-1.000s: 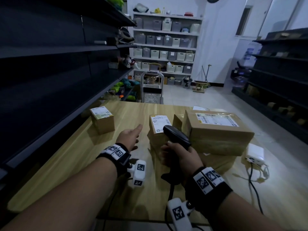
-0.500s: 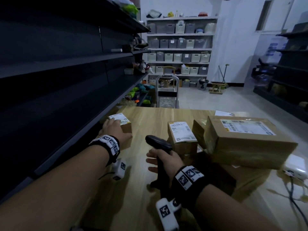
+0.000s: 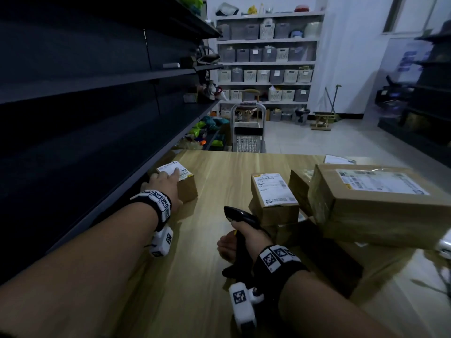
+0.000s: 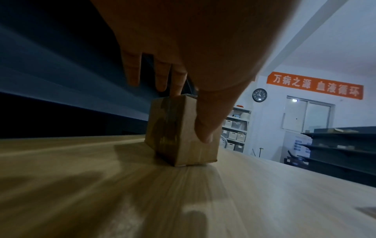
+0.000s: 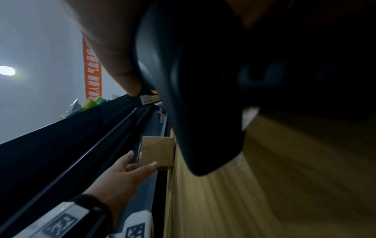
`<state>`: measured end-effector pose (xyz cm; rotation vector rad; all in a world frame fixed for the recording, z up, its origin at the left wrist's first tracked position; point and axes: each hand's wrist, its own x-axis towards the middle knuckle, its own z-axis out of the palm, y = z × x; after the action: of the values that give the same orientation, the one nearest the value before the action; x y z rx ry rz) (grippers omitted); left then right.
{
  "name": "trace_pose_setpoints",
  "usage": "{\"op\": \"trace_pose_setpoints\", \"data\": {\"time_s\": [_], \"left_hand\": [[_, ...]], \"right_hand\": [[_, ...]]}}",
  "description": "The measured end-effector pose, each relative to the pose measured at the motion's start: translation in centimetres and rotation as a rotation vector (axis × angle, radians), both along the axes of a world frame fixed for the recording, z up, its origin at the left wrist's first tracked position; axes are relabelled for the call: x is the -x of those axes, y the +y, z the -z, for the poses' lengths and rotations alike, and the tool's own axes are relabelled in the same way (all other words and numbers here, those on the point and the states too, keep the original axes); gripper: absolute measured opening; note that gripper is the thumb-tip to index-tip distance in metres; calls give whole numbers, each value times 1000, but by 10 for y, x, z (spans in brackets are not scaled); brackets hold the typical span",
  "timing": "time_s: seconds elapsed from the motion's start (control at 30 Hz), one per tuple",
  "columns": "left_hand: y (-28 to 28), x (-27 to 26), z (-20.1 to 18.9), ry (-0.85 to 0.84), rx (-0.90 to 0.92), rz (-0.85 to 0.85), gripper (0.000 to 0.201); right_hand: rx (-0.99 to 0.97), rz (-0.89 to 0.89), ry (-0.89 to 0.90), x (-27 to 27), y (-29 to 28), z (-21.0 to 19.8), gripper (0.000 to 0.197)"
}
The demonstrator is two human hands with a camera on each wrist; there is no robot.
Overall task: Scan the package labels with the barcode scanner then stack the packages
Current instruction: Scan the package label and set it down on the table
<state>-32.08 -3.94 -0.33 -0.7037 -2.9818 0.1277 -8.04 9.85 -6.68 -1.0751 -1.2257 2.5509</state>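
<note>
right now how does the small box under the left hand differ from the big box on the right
The small box is far smaller than the big box. The small box sits alone on the table near the dark shelving, while the big box rests on top of other packages. The left hand grips the small box, fingers on top and thumb on its side; nothing touches the big box. Both are brown cardboard with a white label on top.
</note>
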Motion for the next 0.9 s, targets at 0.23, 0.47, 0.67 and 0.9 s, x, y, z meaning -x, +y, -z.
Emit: {"op": "trace_pose_setpoints", "data": {"time_s": [0.23,0.47,0.67,0.9], "left_hand": [[6,-7,2,-26,-95,96,66],[-8,-49,-8,20,-139,181,50],[-29,-119,1,-5,-221,273,70],[-47,-152,6,-82,-344,302,75]], "right_hand": [[34,-20,-18,3,4,-6,39],[71,-14,-4,3,4,-5,40],[87,-4,45,-1,8,4,38],[109,16,143,-4,6,15,36]]}}
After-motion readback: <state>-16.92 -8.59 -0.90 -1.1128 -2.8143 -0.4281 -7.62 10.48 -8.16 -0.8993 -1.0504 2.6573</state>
